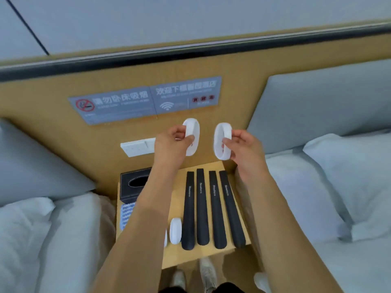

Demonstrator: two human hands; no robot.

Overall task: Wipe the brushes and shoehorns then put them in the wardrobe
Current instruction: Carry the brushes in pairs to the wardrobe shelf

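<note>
Two white oval plastic brushes are raised in front of the tan wooden headboard panel, one in each hand. Your left hand pinches the left brush by its edge between thumb and fingertips; your right hand pinches the right brush the same way. The two brushes are apart, not touching.

Four long black shoehorns lie side by side on the light wooden bedside table, narrow ends toward the headboard. A third white oval brush stands on edge just beside the leftmost shoehorn. A blue-and-white patterned cloth lies at the table's left edge, below a black tissue box.

Judge the brushes as light, rigid and smooth; a rim pinch can slip under wiping pressure, so cup the body in the palm before wiping. Judge the shoehorns as light and stiff with a slick finish. Take hold at the narrow end or mid-length and support the wide blade while wiping. Nothing here looks fragile. The wardrobe is not in view.
</note>
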